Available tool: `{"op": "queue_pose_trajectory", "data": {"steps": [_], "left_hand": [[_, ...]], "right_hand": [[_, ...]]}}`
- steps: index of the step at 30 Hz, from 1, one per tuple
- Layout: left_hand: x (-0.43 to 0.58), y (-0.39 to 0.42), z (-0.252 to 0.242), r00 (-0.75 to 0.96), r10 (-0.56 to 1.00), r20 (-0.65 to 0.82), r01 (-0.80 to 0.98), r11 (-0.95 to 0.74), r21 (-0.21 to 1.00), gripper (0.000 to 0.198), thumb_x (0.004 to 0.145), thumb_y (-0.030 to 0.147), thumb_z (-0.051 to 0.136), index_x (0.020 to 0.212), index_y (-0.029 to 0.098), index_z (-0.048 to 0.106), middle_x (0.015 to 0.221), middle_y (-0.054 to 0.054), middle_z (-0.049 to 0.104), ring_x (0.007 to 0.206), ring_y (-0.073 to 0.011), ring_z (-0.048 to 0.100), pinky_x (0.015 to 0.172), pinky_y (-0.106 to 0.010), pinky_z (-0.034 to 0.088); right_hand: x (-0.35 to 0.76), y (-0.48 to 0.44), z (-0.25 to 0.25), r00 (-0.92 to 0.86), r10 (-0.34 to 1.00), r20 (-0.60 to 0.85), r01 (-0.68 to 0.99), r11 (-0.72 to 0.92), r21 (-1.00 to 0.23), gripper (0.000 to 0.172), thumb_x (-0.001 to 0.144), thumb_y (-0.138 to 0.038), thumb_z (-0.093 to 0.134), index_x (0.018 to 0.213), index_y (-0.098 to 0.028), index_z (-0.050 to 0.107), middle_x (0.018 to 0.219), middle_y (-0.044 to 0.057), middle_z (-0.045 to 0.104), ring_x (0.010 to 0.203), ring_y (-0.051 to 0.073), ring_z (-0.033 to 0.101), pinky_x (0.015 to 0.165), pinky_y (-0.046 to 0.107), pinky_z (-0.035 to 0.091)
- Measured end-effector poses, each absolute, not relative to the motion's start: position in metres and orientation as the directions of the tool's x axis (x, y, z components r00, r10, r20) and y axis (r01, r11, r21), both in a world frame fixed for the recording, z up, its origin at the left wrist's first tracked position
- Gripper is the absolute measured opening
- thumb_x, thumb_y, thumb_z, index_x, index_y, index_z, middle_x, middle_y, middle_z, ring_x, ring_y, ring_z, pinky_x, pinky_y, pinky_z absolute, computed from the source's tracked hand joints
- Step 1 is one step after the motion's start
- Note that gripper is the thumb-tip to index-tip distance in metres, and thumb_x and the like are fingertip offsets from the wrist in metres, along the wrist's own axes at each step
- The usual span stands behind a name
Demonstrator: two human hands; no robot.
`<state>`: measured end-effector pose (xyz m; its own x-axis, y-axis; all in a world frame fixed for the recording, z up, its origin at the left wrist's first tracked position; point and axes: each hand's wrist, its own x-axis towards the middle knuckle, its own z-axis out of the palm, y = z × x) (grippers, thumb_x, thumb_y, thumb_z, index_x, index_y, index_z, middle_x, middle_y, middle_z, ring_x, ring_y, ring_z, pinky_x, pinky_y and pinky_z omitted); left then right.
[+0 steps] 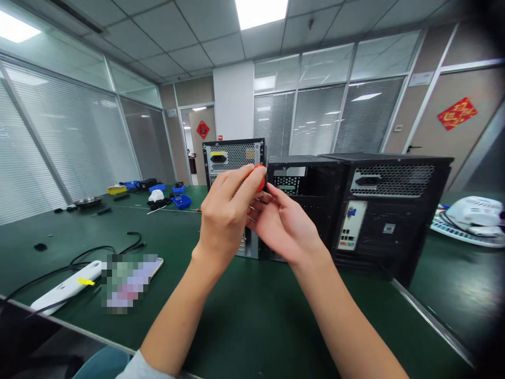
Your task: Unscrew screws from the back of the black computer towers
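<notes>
1. Red is the colour of the small item (261,180) noted in the head view, raised over the green table (244,321); its shape is largely covered by fingers, so it cannot be identified.
2. Left hand (226,208): the fingers are clamped on the red item.
3. Right hand (282,223): it is held just below and to the right of the left hand, palm turned up, fingers partly curled. Whether the item is touched by it cannot be told.
4. Step in hand: judged to be close two-handed handling of the item; contact with any case could not be confirmed.
5. Next move: by judgement, a steady left hold is called for, with support from the right hand kept near.
6. Beyond the left hand, a metal-backed case (236,158) is noted; behind the right hand, an open case (325,210); to its right, a black tower (410,226).
7. Writing: "福" is read on the red diamond sign (202,130), beyond the left hand. On the red banner (457,113), far right of the right hand, gold characters could not be read with certainty.
8. Labels: a yellow label (217,153) beyond the left hand and a pale sticker (389,228) right of the right hand are illegible. No brand was made out.
</notes>
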<state>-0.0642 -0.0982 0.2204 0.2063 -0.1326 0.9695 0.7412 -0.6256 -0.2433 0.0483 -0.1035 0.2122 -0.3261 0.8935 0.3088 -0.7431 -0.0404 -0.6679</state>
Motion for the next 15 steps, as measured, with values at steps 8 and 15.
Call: {"op": "queue_pose_trajectory", "data": {"steps": [8, 15], "left_hand": [[-0.0698, -0.0968, 0.2250, 0.277, -0.123, 0.953, 0.703, -0.650, -0.288, 0.029, 0.089, 0.013, 0.041, 0.109, 0.020, 0.061, 0.107, -0.006, 0.065, 0.100, -0.0137, 0.058, 0.089, -0.028, 0.049], [-0.0744, -0.0946, 0.2276, 0.331, -0.098, 0.938, 0.665, -0.682, -0.306, 0.030, 0.089, 0.015, 0.043, 0.112, 0.021, 0.059, 0.108, -0.006, 0.064, 0.103, -0.0145, 0.057, 0.090, -0.030, 0.049]], "right_hand": [[0.0510, -0.1032, 0.2119, -0.331, 0.898, 0.288, -0.738, -0.056, -0.673, 0.032, 0.088, -0.035, 0.038, 0.070, -0.018, 0.059, 0.071, 0.003, 0.062, 0.066, 0.015, 0.054, 0.078, 0.036, 0.043], [0.0509, -0.1041, 0.2136, -0.325, 0.907, 0.267, -0.747, -0.073, -0.661, 0.034, 0.090, -0.034, 0.036, 0.072, -0.017, 0.059, 0.072, 0.003, 0.062, 0.066, 0.014, 0.054, 0.074, 0.034, 0.044]]}}
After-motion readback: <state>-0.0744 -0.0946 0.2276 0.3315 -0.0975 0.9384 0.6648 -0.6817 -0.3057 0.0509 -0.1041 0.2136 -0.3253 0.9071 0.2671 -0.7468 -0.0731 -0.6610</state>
